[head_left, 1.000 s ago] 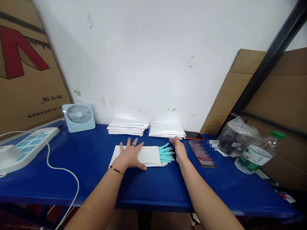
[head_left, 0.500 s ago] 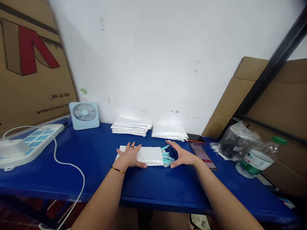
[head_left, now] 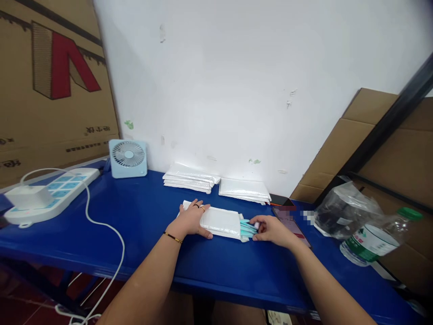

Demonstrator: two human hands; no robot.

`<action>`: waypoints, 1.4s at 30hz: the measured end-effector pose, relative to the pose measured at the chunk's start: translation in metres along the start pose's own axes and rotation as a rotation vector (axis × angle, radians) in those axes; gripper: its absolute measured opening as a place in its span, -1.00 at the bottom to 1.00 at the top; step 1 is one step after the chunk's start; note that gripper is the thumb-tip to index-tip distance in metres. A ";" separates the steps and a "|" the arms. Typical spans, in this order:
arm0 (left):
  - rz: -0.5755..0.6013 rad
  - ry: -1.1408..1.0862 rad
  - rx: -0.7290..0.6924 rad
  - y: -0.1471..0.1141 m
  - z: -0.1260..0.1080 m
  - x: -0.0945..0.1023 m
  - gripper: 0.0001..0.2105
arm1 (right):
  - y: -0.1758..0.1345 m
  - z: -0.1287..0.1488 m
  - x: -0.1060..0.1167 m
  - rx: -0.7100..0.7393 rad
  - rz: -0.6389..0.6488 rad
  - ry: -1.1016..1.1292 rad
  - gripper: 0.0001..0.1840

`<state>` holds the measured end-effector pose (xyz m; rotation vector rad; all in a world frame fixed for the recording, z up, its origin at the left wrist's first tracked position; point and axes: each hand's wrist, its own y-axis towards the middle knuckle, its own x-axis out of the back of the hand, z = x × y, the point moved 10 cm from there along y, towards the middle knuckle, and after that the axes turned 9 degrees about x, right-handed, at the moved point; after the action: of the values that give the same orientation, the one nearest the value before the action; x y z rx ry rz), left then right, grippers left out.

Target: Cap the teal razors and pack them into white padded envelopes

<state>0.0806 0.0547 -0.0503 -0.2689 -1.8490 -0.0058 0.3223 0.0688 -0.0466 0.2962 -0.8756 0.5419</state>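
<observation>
A white padded envelope (head_left: 221,222) lies flat on the blue table, its right end towards my right hand. Several slim light-blue sticks (head_left: 248,228) poke out of that end; their exact kind is unclear. My left hand (head_left: 193,220) rests on the envelope's left part with fingers spread, pressing it down. At the sticks' outer ends, my right hand (head_left: 267,229) has its thumb and fingers closed around them, and a small dark and pale bit shows by its fingertips. The ends themselves are partly hidden by the fingers.
Two stacks of white padded envelopes, a left stack (head_left: 189,177) and a right stack (head_left: 244,190), lie by the wall. A phone (head_left: 292,221) is behind my right hand. A bottle (head_left: 377,239) and plastic bag (head_left: 345,210) stand right; a fan (head_left: 128,158) and power strip (head_left: 62,194) left.
My right hand has gone from spread fingers beside the sticks to closing on their ends. My left hand stays on the envelope. The view has shifted slightly.
</observation>
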 end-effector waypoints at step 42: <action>-0.387 0.079 0.127 0.000 0.003 0.040 -0.50 | -0.006 0.027 -0.014 0.038 -0.112 0.138 -0.74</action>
<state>0.0675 0.0625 -0.0133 0.1781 -1.7890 -0.1634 0.3011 0.0470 -0.0410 0.3364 -0.7112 0.4694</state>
